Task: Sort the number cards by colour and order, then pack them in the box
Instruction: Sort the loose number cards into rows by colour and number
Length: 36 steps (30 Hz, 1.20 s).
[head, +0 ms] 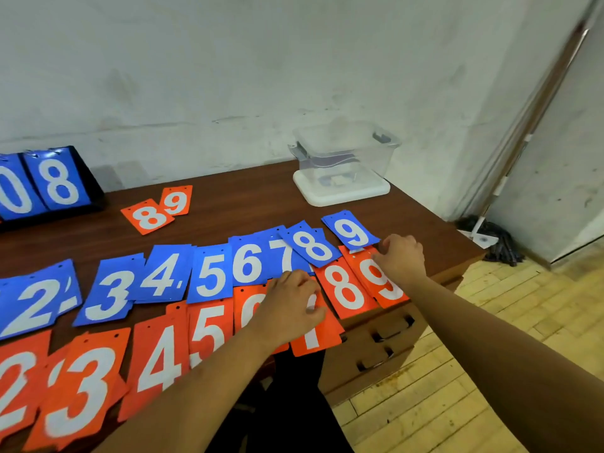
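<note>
Blue number cards lie in a row across the brown table, from the blue 2 (36,302) to the blue 9 (351,230). Below them runs a row of orange cards, from the orange 2 (13,387) to the orange 9 (382,282). My left hand (291,308) rests palm down on the orange 7 card (313,341), covering part of the orange 6. My right hand (400,256) has its fingers curled at the top edge of the orange 9 card; its hold on the card is hidden. A clear plastic box (346,152) stands on its white lid (343,194) at the back right.
Two small orange cards, 8 (148,217) and 9 (176,201), lie apart further back. A black flip scoreboard (49,184) showing blue 0 and 8 stands at the back left. The table's right edge (457,256) drops to drawers and a wooden floor.
</note>
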Each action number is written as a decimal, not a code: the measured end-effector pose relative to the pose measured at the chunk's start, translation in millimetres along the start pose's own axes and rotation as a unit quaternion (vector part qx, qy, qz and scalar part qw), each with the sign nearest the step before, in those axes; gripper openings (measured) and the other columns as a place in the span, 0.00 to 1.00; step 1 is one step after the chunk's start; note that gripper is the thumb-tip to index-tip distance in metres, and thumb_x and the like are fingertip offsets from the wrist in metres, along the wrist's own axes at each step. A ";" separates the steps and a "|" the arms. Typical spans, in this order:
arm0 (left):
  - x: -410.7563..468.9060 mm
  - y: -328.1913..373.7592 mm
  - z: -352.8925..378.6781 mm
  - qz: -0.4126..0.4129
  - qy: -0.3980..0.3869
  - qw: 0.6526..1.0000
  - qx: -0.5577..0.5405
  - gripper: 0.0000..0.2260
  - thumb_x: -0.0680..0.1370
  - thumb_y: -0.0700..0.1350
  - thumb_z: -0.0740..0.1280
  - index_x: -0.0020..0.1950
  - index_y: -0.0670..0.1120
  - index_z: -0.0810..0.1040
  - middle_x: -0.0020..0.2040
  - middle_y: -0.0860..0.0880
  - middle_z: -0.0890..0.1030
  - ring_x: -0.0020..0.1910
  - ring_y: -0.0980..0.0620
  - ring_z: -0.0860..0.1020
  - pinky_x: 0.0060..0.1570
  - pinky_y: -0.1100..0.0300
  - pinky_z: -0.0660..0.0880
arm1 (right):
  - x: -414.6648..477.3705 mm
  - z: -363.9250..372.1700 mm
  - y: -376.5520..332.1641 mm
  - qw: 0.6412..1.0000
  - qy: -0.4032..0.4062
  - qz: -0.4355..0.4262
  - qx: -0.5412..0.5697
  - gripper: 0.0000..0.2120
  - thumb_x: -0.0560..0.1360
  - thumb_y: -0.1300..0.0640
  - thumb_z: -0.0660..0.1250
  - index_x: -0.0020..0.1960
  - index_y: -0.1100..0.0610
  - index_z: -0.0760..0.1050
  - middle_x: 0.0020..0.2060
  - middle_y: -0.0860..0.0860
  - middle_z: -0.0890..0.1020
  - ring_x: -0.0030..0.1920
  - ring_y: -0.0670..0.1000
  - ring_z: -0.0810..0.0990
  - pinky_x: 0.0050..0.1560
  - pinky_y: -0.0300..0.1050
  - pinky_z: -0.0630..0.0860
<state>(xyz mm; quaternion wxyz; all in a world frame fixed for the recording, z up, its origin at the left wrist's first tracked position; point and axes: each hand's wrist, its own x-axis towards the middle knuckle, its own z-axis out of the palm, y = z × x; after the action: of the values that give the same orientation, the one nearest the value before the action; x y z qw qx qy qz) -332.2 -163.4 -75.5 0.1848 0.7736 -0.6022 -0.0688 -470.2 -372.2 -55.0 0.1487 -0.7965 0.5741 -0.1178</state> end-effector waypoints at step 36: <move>56.3 -376.5 -127.4 -0.458 0.139 0.872 0.106 0.38 0.71 0.69 0.65 0.66 0.39 0.71 0.66 0.38 0.69 0.64 0.39 0.67 0.64 0.50 0.65 | 48.7 187.7 -402.6 0.878 -0.141 -0.457 -0.021 0.28 0.77 0.44 0.65 0.74 0.53 0.65 0.72 0.53 0.69 0.71 0.55 0.67 0.71 0.53 0.65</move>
<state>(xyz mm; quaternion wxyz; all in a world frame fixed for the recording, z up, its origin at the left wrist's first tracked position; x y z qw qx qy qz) 65.9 -113.7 -90.3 0.1310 0.9792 -0.1523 0.0269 -33.7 -280.0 -78.6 0.1411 -0.9814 0.1213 -0.0467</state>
